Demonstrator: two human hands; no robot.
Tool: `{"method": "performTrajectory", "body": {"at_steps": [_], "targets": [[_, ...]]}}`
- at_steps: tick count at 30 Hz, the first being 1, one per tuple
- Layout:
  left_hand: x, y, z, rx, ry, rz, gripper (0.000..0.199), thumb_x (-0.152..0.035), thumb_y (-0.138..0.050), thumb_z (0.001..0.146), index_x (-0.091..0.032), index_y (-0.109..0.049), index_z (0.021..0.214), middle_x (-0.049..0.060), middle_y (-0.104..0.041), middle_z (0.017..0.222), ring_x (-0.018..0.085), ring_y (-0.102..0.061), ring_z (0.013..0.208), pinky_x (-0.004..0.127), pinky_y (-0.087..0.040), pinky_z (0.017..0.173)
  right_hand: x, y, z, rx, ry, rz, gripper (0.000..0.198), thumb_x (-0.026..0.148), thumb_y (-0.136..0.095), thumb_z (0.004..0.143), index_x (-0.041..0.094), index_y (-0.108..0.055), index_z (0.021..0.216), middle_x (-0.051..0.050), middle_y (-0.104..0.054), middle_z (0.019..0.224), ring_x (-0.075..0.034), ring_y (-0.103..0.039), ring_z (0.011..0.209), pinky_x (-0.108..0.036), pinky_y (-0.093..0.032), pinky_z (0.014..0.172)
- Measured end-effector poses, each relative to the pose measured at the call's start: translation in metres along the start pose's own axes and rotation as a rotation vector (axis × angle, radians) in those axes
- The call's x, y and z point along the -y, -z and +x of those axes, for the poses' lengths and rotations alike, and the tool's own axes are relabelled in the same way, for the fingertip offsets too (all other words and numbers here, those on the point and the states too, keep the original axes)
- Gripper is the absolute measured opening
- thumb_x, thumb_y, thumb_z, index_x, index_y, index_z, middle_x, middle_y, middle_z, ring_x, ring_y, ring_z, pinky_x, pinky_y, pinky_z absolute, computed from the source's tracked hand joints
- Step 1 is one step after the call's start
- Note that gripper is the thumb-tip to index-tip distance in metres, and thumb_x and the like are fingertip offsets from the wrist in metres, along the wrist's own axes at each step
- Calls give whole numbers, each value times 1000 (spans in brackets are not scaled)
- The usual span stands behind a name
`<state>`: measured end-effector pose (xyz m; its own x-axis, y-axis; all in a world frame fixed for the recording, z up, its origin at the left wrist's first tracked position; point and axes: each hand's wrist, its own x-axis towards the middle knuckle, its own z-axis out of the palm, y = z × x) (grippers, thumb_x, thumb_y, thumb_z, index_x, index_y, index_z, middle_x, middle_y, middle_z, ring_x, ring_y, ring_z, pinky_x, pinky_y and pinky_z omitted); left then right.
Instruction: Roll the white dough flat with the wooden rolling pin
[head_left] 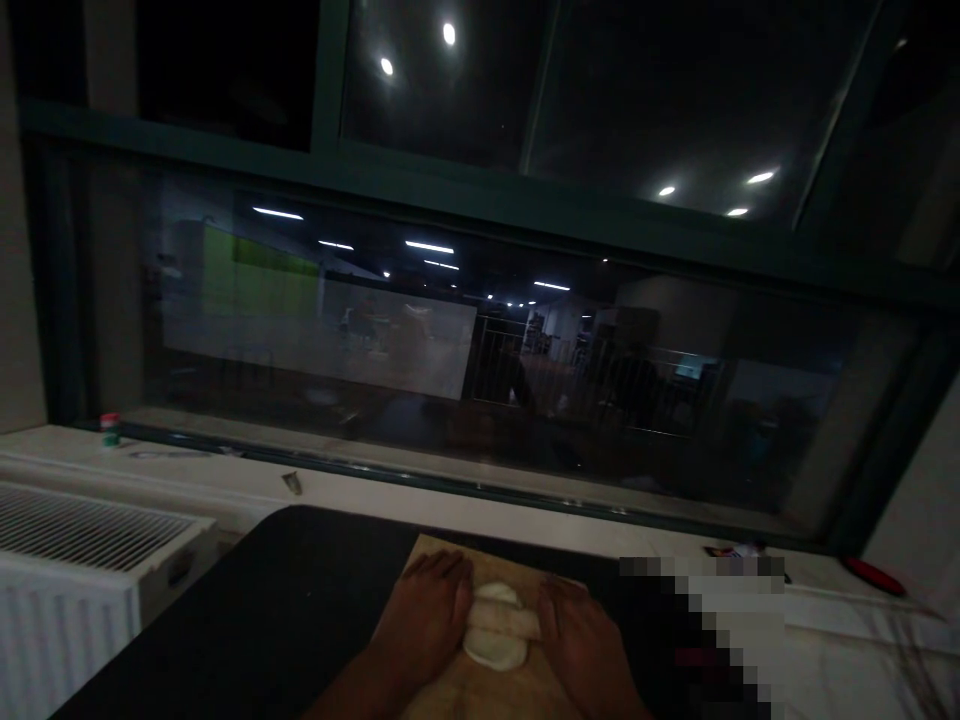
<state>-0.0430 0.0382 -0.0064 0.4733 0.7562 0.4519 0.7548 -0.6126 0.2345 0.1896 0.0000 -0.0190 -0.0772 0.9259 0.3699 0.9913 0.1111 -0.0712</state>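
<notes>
Left hand [429, 608], right hand [579, 628], fingers [454, 563] round rolling pin [505, 618] on dough [495, 652]; red-capped container [110, 430], contents unclear.

Above the hands [426, 612], the head camera faces a window [420, 340].

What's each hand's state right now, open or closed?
Left hand: on the left end of the rolling pin; closed or not, can't tell.
Right hand: on the right end of the rolling pin; closed or not, can't tell.

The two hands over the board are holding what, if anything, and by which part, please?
A rolling pin across the dough: the left hand and right hand cover its opposite ends; the exact grip is hidden.
</notes>
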Motion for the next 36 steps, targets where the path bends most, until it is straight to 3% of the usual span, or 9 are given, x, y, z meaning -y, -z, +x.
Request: {"method": "performTrajectory", "body": {"at_steps": [7,11,14,17,20,23,25,28,36], "targets": [[-6,10,-39,25,-46,-11,44,-33,-26,102,-28,-49,138,0,-52,142,21,-46,131,43,-31,115,10,-4,-40,-117,48,-15,43,34,-28,99,25,-66,118,-6,-67,121,-22,-62,110,-33,-48,94],[2,10,-68,82,-112,-9,49,-40,-28,102,-35,-23,151,-4,-33,154,21,-32,141,46,-23,119,8,-21,-70,-194,114,-36,38,39,-37,97,33,-59,127,-4,-71,102,-22,-66,86,-34,-51,82],[5,11,-82,104,-137,-30,53,-42,-29,102,-36,-12,152,-5,-25,157,20,-26,143,45,-23,118,14,-16,-82,-193,103,-14,38,43,-40,95,32,-60,126,-5,-71,101,-23,-65,86,-35,-50,81],[3,15,-73,107,-96,-68,50,-44,-27,102,-34,-23,151,-3,-31,155,19,-29,142,44,-23,118,28,14,-66,-117,28,35,39,38,-32,99,28,-69,107,-6,-70,99,-21,-64,91,-32,-47,86],[1,23,-47,133,-37,-92,47,-42,-20,103,-27,-42,143,1,-47,146,19,-40,136,46,-25,117,38,48,-25,-148,-39,58,41,39,-30,100,25,-67,107,-7,-69,107,-21,-63,100,-30,-45,86],[1,27,-19,222,-30,-21,46,-30,-21,102,-20,-51,136,7,-53,141,21,-45,133,50,-26,116,37,59,17,-57,-101,45,40,39,-29,100,25,-66,104,-5,-72,93,-19,-67,83,-28,-45,73],[4,23,-5,270,-17,52,45,-27,-26,100,-16,-52,135,12,-49,144,26,-41,135,53,-26,114,31,49,34,27,-118,-8,39,36,-30,99,23,-67,98,-7,-72,88,-19,-68,82,-28,-45,72],[8,10,8,207,64,89,47,-31,-23,101,-18,-54,134,12,-50,143,28,-40,136,56,-24,114,19,23,40,42,-17,-58,43,28,-28,99,20,-69,91,-10,-71,97,-21,-65,96,-30,-46,82],[14,-7,9,97,56,64,48,-36,-22,102,-23,-53,136,8,-52,142,26,-41,135,50,-30,113,1,-22,21,4,98,-51,36,24,-41,92,20,-63,120,-12,-66,121,-27,-60,113,-36,-47,94]]}}
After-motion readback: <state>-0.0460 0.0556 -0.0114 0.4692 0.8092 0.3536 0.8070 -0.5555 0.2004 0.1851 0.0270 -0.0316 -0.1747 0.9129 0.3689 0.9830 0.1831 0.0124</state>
